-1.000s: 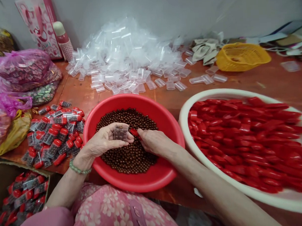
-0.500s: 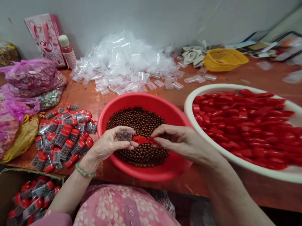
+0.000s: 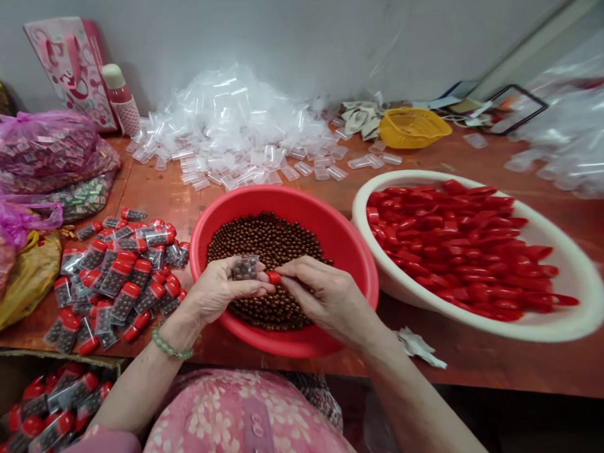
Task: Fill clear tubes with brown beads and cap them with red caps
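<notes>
Held in my left hand (image 3: 219, 287) is a small clear plastic container (image 3: 246, 267) with brown beads inside, its fingers closed around it. My right hand (image 3: 315, 289) pinches a red plastic cap (image 3: 273, 277) close beside the container's right end; a small gap seems to lie between them. Both hands are over a red basin (image 3: 350, 251) that holds a heap of round brown beads (image 3: 262, 231). To the right, a white oval basin (image 3: 588, 307) carries a pile of red caps (image 3: 448, 247).
Filled red-capped containers (image 3: 121, 274) lie heaped on the left, and more fill a cardboard box (image 3: 112, 363) below. Empty clear sleeves (image 3: 238, 129) are piled at the back. Purple bags (image 3: 43, 144), a bottle (image 3: 121, 101), a yellow basket (image 3: 412, 128) and crumpled tissue (image 3: 418, 346) surround the basins.
My right hand has moved left, bringing the red cap nearer to the container in my left hand. The head view has shifted to the right.
</notes>
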Demonstrator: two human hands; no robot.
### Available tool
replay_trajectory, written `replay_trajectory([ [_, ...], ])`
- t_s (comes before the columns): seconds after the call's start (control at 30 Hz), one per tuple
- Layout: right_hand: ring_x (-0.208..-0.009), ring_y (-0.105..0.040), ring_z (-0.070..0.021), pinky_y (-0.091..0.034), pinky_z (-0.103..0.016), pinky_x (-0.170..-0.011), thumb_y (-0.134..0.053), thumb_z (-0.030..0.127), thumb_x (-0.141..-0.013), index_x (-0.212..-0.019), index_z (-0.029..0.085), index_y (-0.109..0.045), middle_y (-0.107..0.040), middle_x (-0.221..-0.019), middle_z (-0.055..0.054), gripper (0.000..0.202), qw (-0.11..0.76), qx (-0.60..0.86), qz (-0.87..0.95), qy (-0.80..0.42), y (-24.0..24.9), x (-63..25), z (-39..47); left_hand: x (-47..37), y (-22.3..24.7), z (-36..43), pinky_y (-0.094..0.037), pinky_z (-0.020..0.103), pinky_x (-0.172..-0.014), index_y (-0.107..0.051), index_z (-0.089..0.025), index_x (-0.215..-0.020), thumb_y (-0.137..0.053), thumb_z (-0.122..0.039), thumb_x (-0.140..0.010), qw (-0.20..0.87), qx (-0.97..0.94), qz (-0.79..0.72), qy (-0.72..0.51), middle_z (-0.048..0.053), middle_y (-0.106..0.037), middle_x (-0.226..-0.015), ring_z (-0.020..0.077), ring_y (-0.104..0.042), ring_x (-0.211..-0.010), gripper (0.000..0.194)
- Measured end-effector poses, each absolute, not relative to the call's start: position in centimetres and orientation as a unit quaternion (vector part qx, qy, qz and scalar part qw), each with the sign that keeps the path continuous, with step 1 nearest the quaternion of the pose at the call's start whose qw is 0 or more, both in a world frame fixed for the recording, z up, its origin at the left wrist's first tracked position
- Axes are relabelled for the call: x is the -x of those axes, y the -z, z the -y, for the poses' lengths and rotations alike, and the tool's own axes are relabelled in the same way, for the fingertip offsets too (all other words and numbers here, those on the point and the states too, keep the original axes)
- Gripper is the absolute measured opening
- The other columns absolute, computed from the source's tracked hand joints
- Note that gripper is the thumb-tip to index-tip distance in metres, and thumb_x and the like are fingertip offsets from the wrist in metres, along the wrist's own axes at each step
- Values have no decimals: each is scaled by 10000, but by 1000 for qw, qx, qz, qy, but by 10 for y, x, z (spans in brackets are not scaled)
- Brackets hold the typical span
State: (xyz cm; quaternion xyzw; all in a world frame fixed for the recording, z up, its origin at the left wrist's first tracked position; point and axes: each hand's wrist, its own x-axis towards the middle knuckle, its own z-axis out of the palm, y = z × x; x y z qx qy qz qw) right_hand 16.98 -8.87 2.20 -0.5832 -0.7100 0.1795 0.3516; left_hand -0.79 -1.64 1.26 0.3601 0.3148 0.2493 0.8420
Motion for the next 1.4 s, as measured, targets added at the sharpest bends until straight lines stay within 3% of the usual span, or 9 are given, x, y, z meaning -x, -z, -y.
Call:
replay_trajectory([
  [0.2,-953,-669,-188,-565,-316,-808,-670,295,-836,-1037,234,-689,-707,-1028,-73,210,433,531,652,-324,-13,-188,89,9,-15,15,-529,236,-725,-649,-87,-937,-846,-148,-586,859,-343,-303,-229,60,-709,-825,148,-709,-752,407],
  [0.5,-787,-673,-176,-563,-289,-712,-689,374,-814,-898,215,-717,-718,-853,-52,182,440,528,613,-389,-11,-180,81,12,-17,11,-541,229,-730,-657,-96,-946,-856,-179,-596,893,-310,-259,-200,72,-713,-890,150,-712,-770,411],
  [0.67,-637,-674,-157,-565,-268,-579,-736,418,-759,-914,219,-632,-681,-721,-16,272,524,553,465,-451,-11,-183,80,14,-13,9,-540,247,-700,-613,-122,-1037,-781,-317,-734,881,-356,-233,-208,73,-677,-912,151,-689,-786,398],
  [0.83,-608,-667,-144,-552,-244,-519,-757,402,-735,-907,217,-635,-658,-720,-2,280,532,540,425,-495,-20,-180,72,15,-11,12,-508,207,-601,-574,-145,-1072,-683,-402,-825,886,-390,-193,-161,28,-616,-826,108,-649,-672,373],
  [0.97,-630,-630,-114,-529,-216,-534,-687,362,-810,-960,233,-680,-648,-760,1,198,523,533,456,-484,-22,-177,67,15,-13,12,-483,182,-567,-573,-141,-1063,-677,-390,-829,897,-374,-176,-159,20,-607,-804,87,-623,-629,358],
  [1.13,-853,-647,-153,-546,-263,-727,-670,317,-835,-980,256,-719,-679,-911,-29,165,495,537,559,-392,-23,-177,64,16,-11,9,-480,186,-567,-554,-138,-959,-697,-398,-807,909,-362,-160,-134,23,-621,-788,88,-619,-605,333],
  [1.4,-847,-688,-172,-578,-295,-760,-675,282,-841,-906,233,-735,-730,-886,-52,102,472,482,646,-357,-37,-173,52,16,-8,3,-467,178,-534,-545,-128,-918,-716,-402,-785,931,-321,-143,-99,27,-629,-764,84,-616,-560,349],
])
